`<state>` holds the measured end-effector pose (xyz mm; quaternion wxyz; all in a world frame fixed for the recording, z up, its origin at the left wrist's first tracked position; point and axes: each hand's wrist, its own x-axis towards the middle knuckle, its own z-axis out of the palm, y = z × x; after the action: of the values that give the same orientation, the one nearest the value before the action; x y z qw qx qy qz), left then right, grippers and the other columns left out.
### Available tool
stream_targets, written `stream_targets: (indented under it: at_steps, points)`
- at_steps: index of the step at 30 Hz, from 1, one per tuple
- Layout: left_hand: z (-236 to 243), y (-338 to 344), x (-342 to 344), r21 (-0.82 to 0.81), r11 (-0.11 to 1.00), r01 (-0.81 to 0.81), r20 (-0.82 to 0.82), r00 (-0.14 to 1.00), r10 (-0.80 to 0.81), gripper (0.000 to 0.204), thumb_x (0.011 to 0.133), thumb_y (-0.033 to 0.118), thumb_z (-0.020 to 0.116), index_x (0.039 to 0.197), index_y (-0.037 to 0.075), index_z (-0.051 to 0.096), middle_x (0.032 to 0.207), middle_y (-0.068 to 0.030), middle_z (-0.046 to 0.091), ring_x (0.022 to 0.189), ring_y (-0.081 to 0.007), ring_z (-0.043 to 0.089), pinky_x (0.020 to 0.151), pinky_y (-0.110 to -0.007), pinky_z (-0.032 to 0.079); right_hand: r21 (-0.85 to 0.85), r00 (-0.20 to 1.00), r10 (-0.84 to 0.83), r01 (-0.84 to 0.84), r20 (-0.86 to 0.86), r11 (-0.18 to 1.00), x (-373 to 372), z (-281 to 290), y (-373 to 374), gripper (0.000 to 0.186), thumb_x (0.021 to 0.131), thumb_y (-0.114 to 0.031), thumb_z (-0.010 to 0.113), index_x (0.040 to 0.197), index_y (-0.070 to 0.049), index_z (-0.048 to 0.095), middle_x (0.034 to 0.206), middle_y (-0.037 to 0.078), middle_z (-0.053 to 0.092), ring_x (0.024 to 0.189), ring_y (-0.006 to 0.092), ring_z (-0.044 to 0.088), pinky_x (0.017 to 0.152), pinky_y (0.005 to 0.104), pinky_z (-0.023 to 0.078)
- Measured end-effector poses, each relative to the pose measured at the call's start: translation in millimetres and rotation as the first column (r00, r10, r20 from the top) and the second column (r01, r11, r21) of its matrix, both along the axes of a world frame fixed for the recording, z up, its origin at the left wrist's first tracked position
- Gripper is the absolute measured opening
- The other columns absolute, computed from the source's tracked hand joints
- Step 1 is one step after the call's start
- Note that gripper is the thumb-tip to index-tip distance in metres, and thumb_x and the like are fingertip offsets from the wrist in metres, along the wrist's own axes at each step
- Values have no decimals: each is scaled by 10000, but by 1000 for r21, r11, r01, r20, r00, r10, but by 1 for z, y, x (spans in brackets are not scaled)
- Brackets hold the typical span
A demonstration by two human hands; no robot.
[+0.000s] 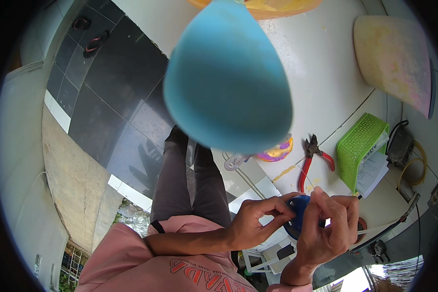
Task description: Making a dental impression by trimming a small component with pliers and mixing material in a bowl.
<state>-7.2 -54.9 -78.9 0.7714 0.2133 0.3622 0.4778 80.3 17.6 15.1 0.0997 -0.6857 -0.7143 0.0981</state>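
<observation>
My left hand (259, 221) is closed on the near-left side of a dark blue, rounded piece (298, 214) with small openings, its thumb and forefinger pinching the edge. My right hand (328, 226) is closed too, with thumb and forefinger pressed together at the piece's right side. What lies between those fingertips is too small to make out. Just beyond the hands, cutting pliers (312, 158) with red handles lie on the white tiled counter (326, 58). A purple and yellow item (279, 150) is partly hidden beneath a blurred light blue rounded shape (228, 82) close to the view.
A green plastic basket (357, 146) with papers stands at the right, near a yellow cable (423, 165). Farther back are a translucent tub (394, 58) and an orange basin (282, 9). Sandals (96, 44) lie on the dark floor at the far left.
</observation>
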Motion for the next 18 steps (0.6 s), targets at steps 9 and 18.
stream_targets:
  at_steps: [9, 18]
  points:
    - [16, 2, 37, 131, 980, 152, -222, 968, -120, 100, 833, -2, 691, 922, 8, 646, 1342, -178, 565, 967, -250, 686, 750, -310, 554, 242, 953, -293, 304, -79, 921, 110, -35, -53, 125, 874, 64, 626, 977, 21, 682, 906, 111, 612, 825, 177, 544, 639, 285, 453]
    - [8, 12, 0, 74, 997, -18, -196, 980, 32, 214, 820, -95, 661, 993, 24, 702, 916, -95, 674, 812, -171, 656, 699, -274, 511, 474, 912, -366, 408, -184, 780, 139, -55, -75, 234, 909, 23, 617, 1139, 17, 574, 953, 102, 602, 837, 161, 599, 748, 285, 511]
